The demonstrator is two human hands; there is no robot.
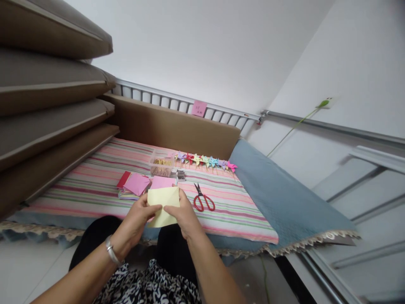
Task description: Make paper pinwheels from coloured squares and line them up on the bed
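Note:
A pale yellow square of paper [164,195] is held up between my two hands, just off the bed's front edge. My left hand [139,217] pinches its left side, thumb on the front face. On the opposite side my right hand [185,213] grips it the same way, and the thumb tips nearly meet near the middle. Behind the sheet lie pink paper squares [162,182] and a stack of coloured paper [136,184]. Red-handled scissors [203,198] rest on the striped cloth to the right, blades pointing away.
A clear plastic box [161,164] holds thin yellowish sticks, with a small metal clip [180,175] beside it. Several paper pinwheels [205,161] lie in a row behind. Stacked brown cushions [57,88] rise at the left. A pink note [199,108] hangs on the railing.

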